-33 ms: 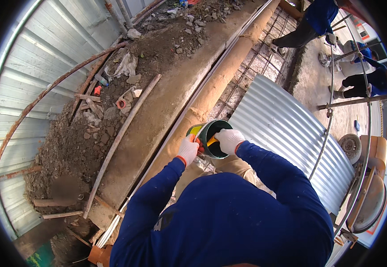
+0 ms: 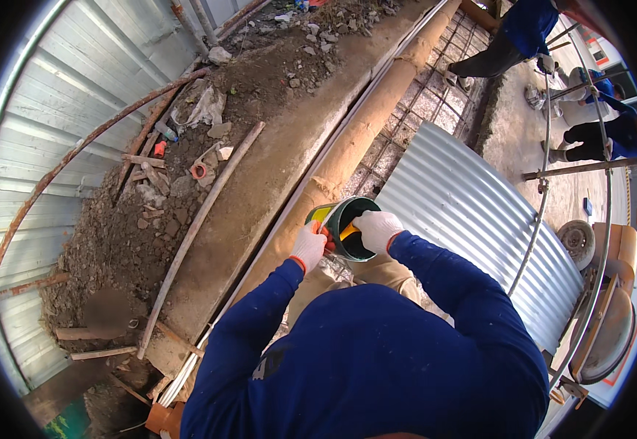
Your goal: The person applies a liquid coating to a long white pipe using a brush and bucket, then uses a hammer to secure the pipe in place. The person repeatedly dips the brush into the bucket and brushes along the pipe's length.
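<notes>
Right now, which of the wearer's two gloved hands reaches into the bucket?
The right hand: it reaches into the dark green bucket, at a yellow-orange item, whereas the left hand holds the bucket's outer side.

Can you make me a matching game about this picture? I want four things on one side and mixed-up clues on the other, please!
Things:
1. Left hand
2. Bucket
3. Corrugated sheet
4. Right hand

Clues:
A. silver-grey, with wavy ridges
B. at the bucket's opening, with a yellow thing
C. gloved, holding the bucket's outside on the left
D. dark green inside, with a yellow patch on its outside

Right pairs: 1-C, 2-D, 3-A, 4-B
</notes>
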The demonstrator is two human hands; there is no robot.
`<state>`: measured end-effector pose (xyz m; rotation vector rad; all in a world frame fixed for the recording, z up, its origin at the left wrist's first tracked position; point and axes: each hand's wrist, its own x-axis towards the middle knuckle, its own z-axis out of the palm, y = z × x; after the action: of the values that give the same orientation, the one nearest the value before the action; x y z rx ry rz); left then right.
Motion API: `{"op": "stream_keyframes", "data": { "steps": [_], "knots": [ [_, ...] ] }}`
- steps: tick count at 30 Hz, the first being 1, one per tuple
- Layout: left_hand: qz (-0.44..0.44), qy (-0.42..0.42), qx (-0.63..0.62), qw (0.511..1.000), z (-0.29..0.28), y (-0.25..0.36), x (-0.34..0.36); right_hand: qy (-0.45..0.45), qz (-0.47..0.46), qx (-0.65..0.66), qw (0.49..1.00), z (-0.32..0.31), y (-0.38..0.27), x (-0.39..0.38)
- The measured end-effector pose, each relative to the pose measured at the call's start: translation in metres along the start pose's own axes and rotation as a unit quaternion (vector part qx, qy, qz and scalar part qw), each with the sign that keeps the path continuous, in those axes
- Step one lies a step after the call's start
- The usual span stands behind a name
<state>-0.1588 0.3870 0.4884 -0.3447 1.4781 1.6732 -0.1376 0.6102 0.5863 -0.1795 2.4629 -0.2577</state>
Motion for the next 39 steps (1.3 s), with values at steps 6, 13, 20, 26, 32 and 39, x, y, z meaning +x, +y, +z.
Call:
{"op": "stream_keyframes", "data": {
  "steps": [6, 13, 20, 26, 32, 39],
  "knots": [
    [-0.012, 0.041, 0.008, 0.999, 0.024, 0.035, 0.047, -0.002, 0.014, 0.006, 1.0, -0.018, 0.043, 0.053],
    [0.004, 0.072, 0.141, 0.987, 0.056, 0.071, 0.11, -0.01, -0.049, 0.027, 0.998, -0.061, 0.111, 0.113],
    [0.032, 0.114, 0.073, 0.99, 0.129, 0.069, 0.173, -0.06, -0.068, 0.008, 0.996, -0.079, 0.18, 0.113],
    [0.071, 0.057, 0.159, 0.983, 0.175, 0.127, 0.206, -0.014, 0.009, -0.026, 1.0, -0.103, 0.249, 0.119],
    [0.03, 0.044, 0.125, 0.991, 0.177, 0.176, 0.233, 0.009, -0.015, -0.014, 1.0, -0.139, 0.265, 0.143],
    [0.024, 0.023, 0.099, 0.995, 0.148, 0.192, 0.287, 0.024, 0.06, 0.131, 0.989, -0.138, 0.271, 0.168]
  ]
}}
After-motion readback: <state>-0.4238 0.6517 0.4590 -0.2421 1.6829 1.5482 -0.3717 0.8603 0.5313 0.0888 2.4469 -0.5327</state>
